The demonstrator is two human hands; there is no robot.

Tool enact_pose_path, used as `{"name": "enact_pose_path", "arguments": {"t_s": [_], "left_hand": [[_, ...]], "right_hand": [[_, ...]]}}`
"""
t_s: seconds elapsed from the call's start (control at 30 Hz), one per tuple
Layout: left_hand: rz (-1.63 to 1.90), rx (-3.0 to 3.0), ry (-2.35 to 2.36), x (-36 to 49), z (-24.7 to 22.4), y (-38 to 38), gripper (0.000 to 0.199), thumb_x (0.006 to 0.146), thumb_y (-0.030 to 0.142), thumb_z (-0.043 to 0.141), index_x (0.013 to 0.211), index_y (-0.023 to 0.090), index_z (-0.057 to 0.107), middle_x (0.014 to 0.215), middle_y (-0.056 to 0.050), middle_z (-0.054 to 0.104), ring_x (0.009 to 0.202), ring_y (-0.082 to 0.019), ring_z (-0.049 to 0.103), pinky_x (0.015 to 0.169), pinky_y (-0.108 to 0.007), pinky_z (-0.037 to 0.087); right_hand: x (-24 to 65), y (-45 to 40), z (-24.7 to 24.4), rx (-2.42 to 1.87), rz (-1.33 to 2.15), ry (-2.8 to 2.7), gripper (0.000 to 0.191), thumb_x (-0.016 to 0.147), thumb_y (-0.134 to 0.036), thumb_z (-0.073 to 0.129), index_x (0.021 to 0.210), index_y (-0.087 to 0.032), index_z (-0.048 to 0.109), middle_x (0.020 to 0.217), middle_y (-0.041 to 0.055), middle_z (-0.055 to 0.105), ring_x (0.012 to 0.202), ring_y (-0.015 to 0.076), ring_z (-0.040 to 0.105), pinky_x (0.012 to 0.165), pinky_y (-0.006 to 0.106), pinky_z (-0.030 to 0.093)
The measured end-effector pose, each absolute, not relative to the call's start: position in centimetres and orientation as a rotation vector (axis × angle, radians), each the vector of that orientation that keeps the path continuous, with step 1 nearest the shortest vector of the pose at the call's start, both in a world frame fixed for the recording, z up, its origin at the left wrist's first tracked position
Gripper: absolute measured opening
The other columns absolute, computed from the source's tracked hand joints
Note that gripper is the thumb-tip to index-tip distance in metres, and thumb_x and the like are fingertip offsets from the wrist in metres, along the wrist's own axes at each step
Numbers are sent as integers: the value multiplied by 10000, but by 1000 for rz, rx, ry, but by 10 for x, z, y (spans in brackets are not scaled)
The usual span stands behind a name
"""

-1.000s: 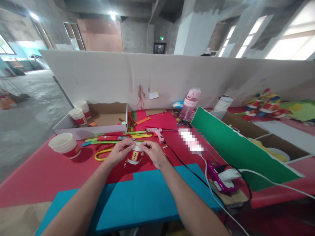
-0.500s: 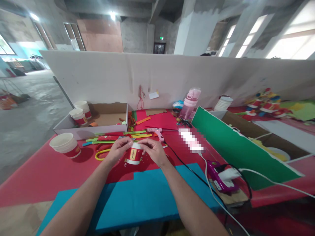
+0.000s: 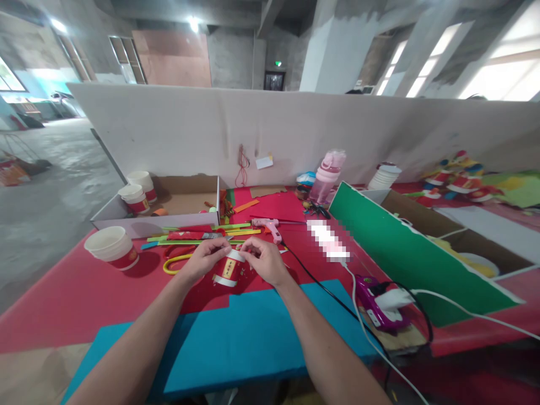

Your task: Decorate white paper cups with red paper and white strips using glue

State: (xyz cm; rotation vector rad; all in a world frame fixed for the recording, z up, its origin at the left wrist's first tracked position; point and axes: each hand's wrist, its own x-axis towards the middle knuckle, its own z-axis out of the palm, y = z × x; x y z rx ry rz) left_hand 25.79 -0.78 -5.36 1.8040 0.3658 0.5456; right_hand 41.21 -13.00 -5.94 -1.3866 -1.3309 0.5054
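A small red-and-white paper cup [image 3: 229, 270] with a gold label hangs tilted between my hands, just above the red table cover. My left hand [image 3: 208, 256] is closed, thumb and fingertips pinching the cup's upper edge on the left. On the right side of that edge my right hand [image 3: 262, 260] pinches too, its fingertips close to the other hand's. Small pale scraps lie around the cup. Yellow-handled scissors [image 3: 175, 264] rest beside my left hand, and a pink glue gun [image 3: 270, 227] lies behind my right hand.
Stacked paper cups [image 3: 112, 247] stand at left, near a shallow cardboard box [image 3: 156, 226] holding more cups. Coloured strips [image 3: 240, 232] lie behind my hands. At right are a purple power strip [image 3: 382, 306] with cables and a green-sided box [image 3: 405, 253]. A pink bottle [image 3: 327, 174] stands behind.
The cup has tilted, its lower end swinging slightly left and toward me. Both hands keep their pinch at its upper edge, with the right fingertips shifted slightly.
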Motion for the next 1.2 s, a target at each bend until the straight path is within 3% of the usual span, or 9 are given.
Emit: {"name": "enact_pose_path", "arguments": {"t_s": [0.37,0.73,0.9,1.03,1.2], "left_hand": [[548,1706,436,258,-51,-11,267,770,387,667,674,145,608,623,4,528,572,-110,471,523,-204,377],[477,1330,500,259,-58,-11,241,710,366,735,743,159,614,620,15,588,526,-104,538,501,-200,431],[612,1170,574,260,-51,-11,294,661,349,763,686,164,536,539,54,530,445,-70,474,412,-155,358],[671,1164,609,258,-47,-10,305,643,335,773,680,155,530,515,62,510,416,-53,444,386,-135,326],[727,1073,588,257,-46,-5,282,645,299,764,661,156,522,501,59,504,391,-65,450,363,-145,347]], "right_hand": [[409,-132,-54,-1433,400,-1452,29,821,-203,566,794,-214,571,729,-12,576,661,139,514,594,230,386],[404,-135,-52,-1512,214,-1494,41,873,-195,484,847,-223,499,839,20,598,782,175,563,691,264,423],[403,-133,-55,-1416,205,-1312,73,910,-230,422,906,-216,494,948,47,627,812,166,602,744,282,469],[406,-126,-61,-1359,388,-1132,62,870,-258,512,874,-205,545,777,2,625,628,128,595,626,245,496],[411,-119,-67,-1295,525,-1053,148,787,-261,635,924,-204,629,755,0,679,690,150,654,656,259,529]]}}
